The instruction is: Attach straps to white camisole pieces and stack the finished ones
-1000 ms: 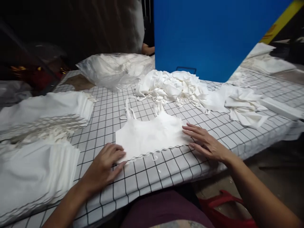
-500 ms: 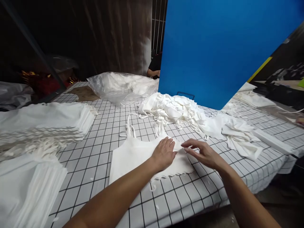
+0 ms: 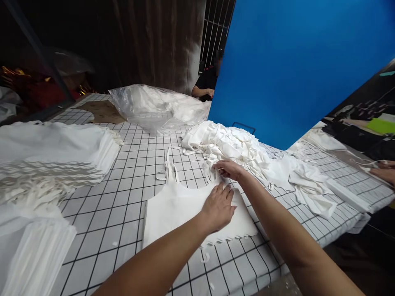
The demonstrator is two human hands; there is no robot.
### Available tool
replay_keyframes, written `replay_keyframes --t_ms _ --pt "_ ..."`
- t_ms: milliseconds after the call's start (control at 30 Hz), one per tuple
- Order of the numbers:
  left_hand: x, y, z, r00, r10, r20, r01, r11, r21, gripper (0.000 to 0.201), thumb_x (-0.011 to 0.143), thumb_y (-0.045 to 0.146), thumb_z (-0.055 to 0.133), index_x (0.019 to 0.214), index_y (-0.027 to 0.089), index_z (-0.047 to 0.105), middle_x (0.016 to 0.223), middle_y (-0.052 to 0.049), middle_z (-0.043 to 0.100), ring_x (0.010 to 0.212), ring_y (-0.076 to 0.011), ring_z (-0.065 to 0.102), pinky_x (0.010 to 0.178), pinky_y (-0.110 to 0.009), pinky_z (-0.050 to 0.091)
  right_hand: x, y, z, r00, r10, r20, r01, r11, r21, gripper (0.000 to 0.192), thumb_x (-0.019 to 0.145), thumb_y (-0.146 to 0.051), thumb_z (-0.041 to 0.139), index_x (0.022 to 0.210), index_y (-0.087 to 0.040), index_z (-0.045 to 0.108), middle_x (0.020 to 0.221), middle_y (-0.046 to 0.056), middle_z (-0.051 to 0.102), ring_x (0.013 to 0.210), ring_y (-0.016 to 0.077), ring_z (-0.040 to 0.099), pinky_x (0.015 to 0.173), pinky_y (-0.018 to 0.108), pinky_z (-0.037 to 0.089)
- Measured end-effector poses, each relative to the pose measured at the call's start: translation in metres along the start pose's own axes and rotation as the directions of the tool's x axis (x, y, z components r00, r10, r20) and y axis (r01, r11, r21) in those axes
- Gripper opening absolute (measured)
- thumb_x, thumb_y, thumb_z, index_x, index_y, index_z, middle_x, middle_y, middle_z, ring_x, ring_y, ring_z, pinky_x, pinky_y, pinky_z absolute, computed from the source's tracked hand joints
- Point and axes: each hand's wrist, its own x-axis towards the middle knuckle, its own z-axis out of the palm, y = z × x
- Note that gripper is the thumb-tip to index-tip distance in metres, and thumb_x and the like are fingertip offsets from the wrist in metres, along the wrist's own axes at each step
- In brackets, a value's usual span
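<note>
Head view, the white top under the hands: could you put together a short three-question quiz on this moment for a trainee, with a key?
1. Multiple choice: where does the left hand rest?
A) On a stack at the table's left
B) On the white top
C) On the plastic bag

2. True or false: the right hand lies flat on the top's lower hem.

3. Fill in the colour: behind the loose white heap rises a large ____ panel.

Key:
1. B.
2. False; it is up at a strap of the top, though whether it pinches it cannot be told.
3. Blue.
</note>
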Motion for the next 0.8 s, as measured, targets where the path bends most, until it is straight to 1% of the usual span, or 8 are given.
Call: replay_keyframes --t_ms 133,300,400,467,567,633,733,800 --pt "0.002 -0.001 0.000 0.998 -0.004 0.060 0.006 1.000 -0.027 0.061 0.103 0.043 0.028 0.152 0.008 0.037 0.161 -0.012 0.031 0.151 -0.0363 0.019 0.122 -0.051 0.024 -0.016 -0.032 -0.021 0.992 -0.067 0.105 0.042 0.974 0.224 0.012 0.079 -0.027 0.063 0.079 -0.016 0.057 0.069 0.000 0.055 0.046 0.0051 0.025 0.038 0.018 0.019" --pt "0.003 -0.005 0.008 0.997 0.000 0.074 0.003 0.999 -0.040 0.062 0.102 0.045 0.026 0.154 0.011 0.033 0.163 -0.011 0.027 0.152 -0.0346 0.015 0.123 -0.051 0.023 -0.058 -0.069 -0.059 0.924 -0.376 0.069 0.282 0.793 0.541 0.023 0.078 -0.028 0.075 0.095 -0.017 0.065 0.072 -0.003 0.054 0.052 0.0044 0.036 0.042 0.015 0.029" --pt "0.003 -0.006 0.009 0.997 0.002 0.071 0.002 0.998 -0.059 0.061 0.102 0.045 0.028 0.153 0.011 0.035 0.162 -0.011 0.029 0.152 -0.0346 0.017 0.122 -0.050 0.024 -0.098 -0.065 -0.074 0.794 -0.582 0.173 0.457 0.760 0.462 0.028 0.080 -0.036 0.077 0.101 -0.019 0.069 0.080 0.001 0.060 0.065 0.0086 0.052 0.053 0.018 0.042" --pt "0.003 -0.006 0.007 0.999 -0.003 0.040 0.005 0.998 -0.065 0.060 0.102 0.043 0.030 0.153 0.012 0.035 0.161 -0.011 0.032 0.151 -0.0347 0.018 0.121 -0.050 0.023 -0.126 -0.049 -0.076 0.658 -0.621 0.425 0.510 0.783 0.355 0.038 0.079 -0.042 0.078 0.109 -0.019 0.070 0.090 0.005 0.066 0.079 0.0148 0.061 0.065 0.025 0.050" --pt "0.003 -0.005 0.003 1.000 -0.009 0.025 0.011 0.997 -0.072 0.063 0.101 0.041 0.033 0.156 0.011 0.026 0.159 -0.015 0.036 0.150 -0.0348 0.022 0.120 -0.049 0.024 -0.160 -0.018 -0.072 0.545 -0.330 0.771 0.435 0.897 0.077 0.056 0.079 -0.045 0.078 0.126 -0.020 0.065 0.120 0.012 0.066 0.107 0.0246 0.064 0.086 0.036 0.053" --pt "0.004 -0.004 0.000 0.999 0.000 0.039 0.003 0.998 -0.062 0.066 0.100 0.039 0.036 0.157 0.010 0.021 0.158 -0.016 0.036 0.148 -0.0348 0.026 0.119 -0.049 0.024 -0.174 0.002 -0.069 0.666 -0.121 0.736 0.332 0.932 -0.148 0.058 0.083 -0.045 0.075 0.134 -0.022 0.060 0.133 0.012 0.060 0.116 0.0255 0.061 0.091 0.036 0.051" --pt "0.005 -0.003 -0.004 0.999 0.011 0.035 -0.010 0.999 -0.033 0.068 0.097 0.031 0.038 0.158 0.010 0.017 0.155 -0.016 0.041 0.144 -0.0334 0.033 0.117 -0.046 0.026 -0.176 0.027 -0.063 0.925 -0.044 0.378 0.153 0.953 -0.262 0.050 0.089 -0.051 0.065 0.129 -0.022 0.061 0.129 0.012 0.061 0.102 0.0204 0.065 0.077 0.029 0.052" --pt "0.005 -0.002 -0.007 0.999 0.005 0.034 -0.005 1.000 -0.021 0.068 0.097 0.028 0.038 0.158 0.009 0.017 0.151 -0.016 0.045 0.142 -0.0326 0.035 0.115 -0.045 0.028 -0.167 0.039 -0.057 0.989 -0.032 0.147 0.065 0.973 -0.223 0.047 0.090 -0.057 0.060 0.116 -0.018 0.065 0.114 0.011 0.066 0.080 0.0147 0.064 0.062 0.026 0.048"
